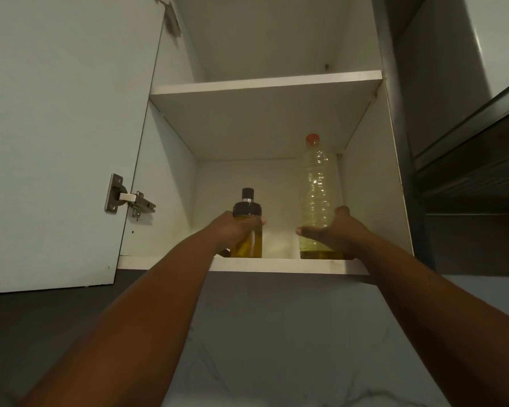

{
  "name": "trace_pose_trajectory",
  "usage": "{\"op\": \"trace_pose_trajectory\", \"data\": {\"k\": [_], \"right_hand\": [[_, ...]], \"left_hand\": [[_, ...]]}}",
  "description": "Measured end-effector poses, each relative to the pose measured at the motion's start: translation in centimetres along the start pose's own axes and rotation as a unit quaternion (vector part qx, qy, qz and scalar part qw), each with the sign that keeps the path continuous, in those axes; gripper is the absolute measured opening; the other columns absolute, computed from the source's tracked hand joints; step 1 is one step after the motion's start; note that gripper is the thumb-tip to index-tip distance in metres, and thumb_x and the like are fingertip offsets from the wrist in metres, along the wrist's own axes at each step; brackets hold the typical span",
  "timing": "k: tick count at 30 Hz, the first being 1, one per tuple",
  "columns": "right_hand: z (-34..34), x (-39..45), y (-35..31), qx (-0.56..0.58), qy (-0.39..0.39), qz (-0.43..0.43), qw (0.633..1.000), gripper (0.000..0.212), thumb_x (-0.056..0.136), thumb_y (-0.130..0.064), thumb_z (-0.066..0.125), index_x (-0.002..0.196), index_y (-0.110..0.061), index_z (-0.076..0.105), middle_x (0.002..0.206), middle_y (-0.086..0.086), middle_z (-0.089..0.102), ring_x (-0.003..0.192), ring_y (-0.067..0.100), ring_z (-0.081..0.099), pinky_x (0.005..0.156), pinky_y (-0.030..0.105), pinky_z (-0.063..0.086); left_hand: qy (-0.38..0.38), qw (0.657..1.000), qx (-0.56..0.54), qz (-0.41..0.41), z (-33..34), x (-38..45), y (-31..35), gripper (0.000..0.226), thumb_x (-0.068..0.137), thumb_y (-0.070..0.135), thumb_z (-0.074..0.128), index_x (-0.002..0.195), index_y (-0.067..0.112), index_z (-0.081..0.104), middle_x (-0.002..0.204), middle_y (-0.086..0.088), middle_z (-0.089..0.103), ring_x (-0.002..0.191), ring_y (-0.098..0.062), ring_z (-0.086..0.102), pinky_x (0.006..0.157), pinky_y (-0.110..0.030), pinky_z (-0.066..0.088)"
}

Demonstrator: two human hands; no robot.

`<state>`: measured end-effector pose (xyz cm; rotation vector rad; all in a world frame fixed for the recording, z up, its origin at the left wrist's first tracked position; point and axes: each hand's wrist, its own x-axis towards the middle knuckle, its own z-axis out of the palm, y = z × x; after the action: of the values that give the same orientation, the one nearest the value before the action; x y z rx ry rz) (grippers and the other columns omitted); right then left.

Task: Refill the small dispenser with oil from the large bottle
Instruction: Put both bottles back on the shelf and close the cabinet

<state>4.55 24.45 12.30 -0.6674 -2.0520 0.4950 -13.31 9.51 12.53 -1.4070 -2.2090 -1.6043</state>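
Where the white wall cabinet stands with its door swung wide to the left, two bare arms reach up into its lower compartment. The left hand is wrapped round the small glass oil dispenser with a black pump cap, fingers curled about the upper body just under the cap, fingertips showing on its right side. This dispenser stands upright on the cabinet's white bottom shelf, near the front edge, and holds dark golden oil. The right hand cups the large clear ribbed plastic bottle with a red cap low on its body, thumb across the front and fingers going behind it (how tightly they close there cannot be told). That bottle also stands upright on the same shelf, to the right of the dispenser and apart from it, close to the cabinet's right wall; it carries pale yellow oil.

A second white shelf spans the cabinet above the bottles. A metal hinge joins the door to the left wall. Below the cabinet runs a pale marbled wall surface with faint grey veins, and to the right stands a dark grey cabinet front. The light is dim.
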Motion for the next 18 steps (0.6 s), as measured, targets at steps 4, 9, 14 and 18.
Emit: {"op": "trace_pose_trajectory", "data": {"k": [4,9,14,18], "right_hand": [[0.1,0.1,0.1,-0.036,-0.012,0.009,0.999,0.112,0.069,-0.061,0.075,0.145,-0.002,0.018,0.146,0.014,0.04,0.129,0.031,0.044,0.095,0.035,0.042],[-0.4,-1.1,-0.4,-0.095,-0.037,0.01,0.995,0.111,0.07,-0.06,0.073,0.146,-0.001,0.018,0.148,0.016,0.036,0.131,0.032,0.043,0.1,0.036,0.041],[-0.4,-3.0,-1.3,-0.1,-0.043,0.003,0.994,0.132,0.041,-0.081,0.075,0.144,-0.011,0.028,0.142,0.01,0.045,0.124,0.031,0.05,0.102,0.042,0.044],[0.9,-7.4,-2.8,-0.162,0.025,0.014,0.986,0.085,0.084,-0.065,0.052,0.144,-0.01,0.028,0.143,0.018,0.042,0.129,0.037,0.042,0.104,0.046,0.038]], "left_hand": [[-0.005,0.996,0.085,0.01,0.0,-0.9,0.1,0.051,0.091,0.06,0.056,0.123,0.021,0.052,0.111,-0.007,0.062,0.089,-0.021,0.061,0.078,-0.035,0.048],[-0.057,0.976,0.211,-0.027,-0.6,-2.2,0.0,0.082,0.089,0.073,0.041,0.145,0.014,0.039,0.144,-0.014,0.049,0.128,-0.032,0.05,0.109,-0.045,0.038],[-0.008,0.952,0.305,-0.015,-1.9,-4.9,-0.5,0.106,0.083,0.083,0.031,0.155,0.008,0.013,0.161,-0.014,0.025,0.145,-0.034,0.031,0.118,-0.05,0.023],[0.036,0.91,0.408,0.063,-2.4,-8.6,-2.3,0.111,0.077,0.087,0.01,0.158,0.013,0.003,0.167,-0.011,0.003,0.153,-0.03,0.004,0.121,-0.051,-0.003]]}}
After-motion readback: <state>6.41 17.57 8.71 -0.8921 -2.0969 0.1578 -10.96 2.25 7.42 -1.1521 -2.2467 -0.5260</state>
